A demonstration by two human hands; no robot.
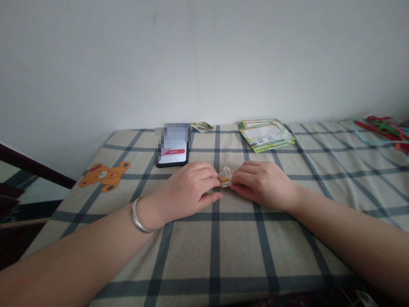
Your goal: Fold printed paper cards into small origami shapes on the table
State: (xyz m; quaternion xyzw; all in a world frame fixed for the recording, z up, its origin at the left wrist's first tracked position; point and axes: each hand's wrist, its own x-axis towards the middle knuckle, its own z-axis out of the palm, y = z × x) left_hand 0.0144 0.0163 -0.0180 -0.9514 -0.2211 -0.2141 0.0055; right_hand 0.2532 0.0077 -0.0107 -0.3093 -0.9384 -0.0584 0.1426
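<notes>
A small folded piece of printed paper point(225, 176) sits between my two hands on a checked cloth surface point(223, 238). My left hand point(188, 187), with a silver bangle on its wrist, pinches the paper's left side with curled fingers. My right hand point(260, 183) grips the paper's right side, fingers bent and closed on it. Both hands rest on the cloth near its middle.
A black phone point(172, 147) lies beyond my left hand. A stack of green and white printed leaflets point(266, 135) lies at the back right. A small folded paper piece point(202, 126) sits by the wall. Red and green strips point(383, 128) lie at the far right. A bear print point(105, 175) marks the cloth at left.
</notes>
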